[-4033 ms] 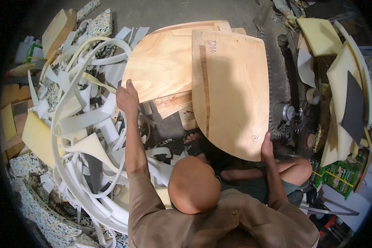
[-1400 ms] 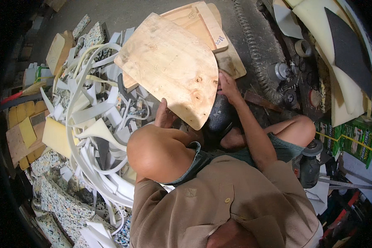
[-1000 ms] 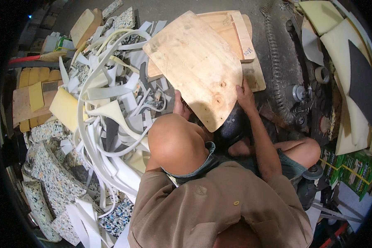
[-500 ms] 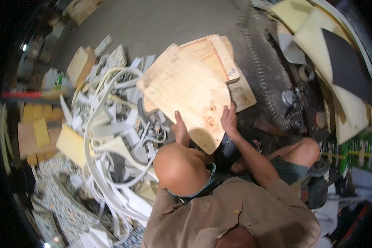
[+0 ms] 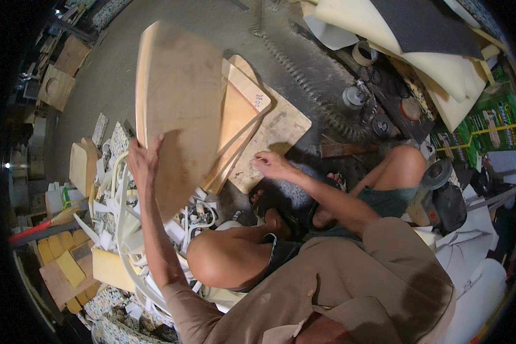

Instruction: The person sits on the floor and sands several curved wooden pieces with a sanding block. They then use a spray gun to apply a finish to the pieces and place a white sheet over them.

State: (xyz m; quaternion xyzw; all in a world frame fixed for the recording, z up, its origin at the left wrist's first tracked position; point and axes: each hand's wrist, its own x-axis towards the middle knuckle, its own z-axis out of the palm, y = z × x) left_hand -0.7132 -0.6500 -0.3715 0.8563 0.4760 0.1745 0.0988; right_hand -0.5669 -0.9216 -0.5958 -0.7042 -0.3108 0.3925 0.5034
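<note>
- The framed panel [image 5: 235, 112], pale wood with a handwritten mark on its rim, lies on the floor and serves as landmark.
- The left hand [image 5: 146, 160] is left of the framed panel, its fingers gripping the near left part of a curved wooden panel [image 5: 183, 97], thumb across the face.
- That curved panel is tilted up, immediately left of the framed panel and partly covering it; whether the two touch cannot be told.
- The right hand [image 5: 274, 166] is to the right and nearer the person than the framed panel, fingers curled; whether they close fully or touch anything cannot be told.
- Below that hand, a flat wooden board [image 5: 286, 126] juts out right of the framed panel from underneath.
- White foam offcuts [image 5: 175, 231] are heaped left of the framed panel, toward the person.
- Right of the framed panel run a coiled hose [image 5: 304, 77] and, farther, a tape roll [image 5: 364, 53] and pale foam sheets [image 5: 436, 74].
</note>
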